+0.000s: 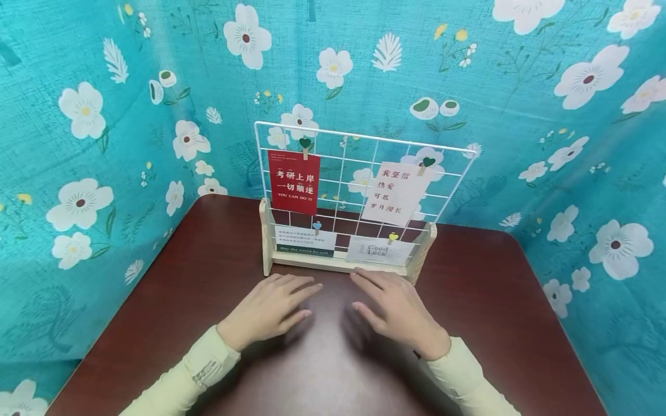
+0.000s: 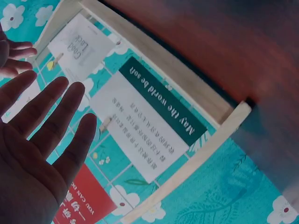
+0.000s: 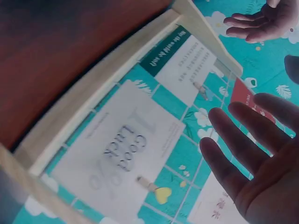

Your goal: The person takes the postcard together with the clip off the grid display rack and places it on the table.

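A white wire grid rack (image 1: 340,185) stands upright in a pale wooden base (image 1: 312,263). Clipped to it are a red card (image 1: 293,196), a white card with red writing (image 1: 387,202), a white-and-green card (image 2: 145,121) and a "Good Luck" card (image 3: 117,149). Small heart-topped clothespins hold them, among them a yellow one (image 3: 161,195). In the head view my left hand (image 1: 273,306) is in front of the base's left part, fingers extended, holding nothing. Opposite it, my right hand (image 1: 398,312) is near the base's right end, its fingers spread and nothing in them.
The dark red-brown table (image 1: 218,242) extends around the rack on both sides. A turquoise flowered cloth (image 1: 322,34) hangs behind it and along the left and right. A small dark object (image 1: 417,354) shows beside the right wrist; its kind is unclear.
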Available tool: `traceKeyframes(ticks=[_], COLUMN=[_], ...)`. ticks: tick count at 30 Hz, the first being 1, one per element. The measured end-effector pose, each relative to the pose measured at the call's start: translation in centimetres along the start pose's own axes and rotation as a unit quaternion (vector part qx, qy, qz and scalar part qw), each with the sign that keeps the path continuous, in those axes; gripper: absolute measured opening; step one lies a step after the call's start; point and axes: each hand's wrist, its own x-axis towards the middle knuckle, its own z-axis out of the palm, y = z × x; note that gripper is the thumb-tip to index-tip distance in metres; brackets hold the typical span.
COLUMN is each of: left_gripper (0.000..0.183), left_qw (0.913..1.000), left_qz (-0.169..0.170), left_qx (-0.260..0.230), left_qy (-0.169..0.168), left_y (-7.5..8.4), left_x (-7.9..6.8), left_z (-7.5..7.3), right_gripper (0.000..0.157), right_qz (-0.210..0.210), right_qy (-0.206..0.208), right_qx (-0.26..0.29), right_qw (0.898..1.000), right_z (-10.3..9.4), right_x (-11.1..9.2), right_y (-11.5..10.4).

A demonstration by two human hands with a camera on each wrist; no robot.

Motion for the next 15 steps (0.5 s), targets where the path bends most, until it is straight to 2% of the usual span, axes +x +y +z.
traceKeyframes(ticks=[6, 10, 15], left_gripper=[0.059, 0.058, 0.058], left_qw=[0.999, 0.9967, 0.9914], left_qz=[0.004, -0.017, -0.06], left_qx=[0.008, 0.0, -0.016], left_qy=[0.043, 0.08, 0.115], left_y=[-1.2, -2.3, -3.5], left_x=[0.6, 1.3, 1.8], left_z=[-1.0, -2.0, -3.2], right_gripper=[0.048, 0.046, 0.044], right_qz=[-0.015, -0.007, -0.003], right_qy=[0.043, 0.053, 0.057], right_qx=[0.015, 0.027, 0.035], right_qw=[0.999, 0.998, 0.998], right_z=[-0.8, -1.4, -2.1], right_x=[3.9, 6.8, 10.0], right_y=[0.0, -0.3, -0.7])
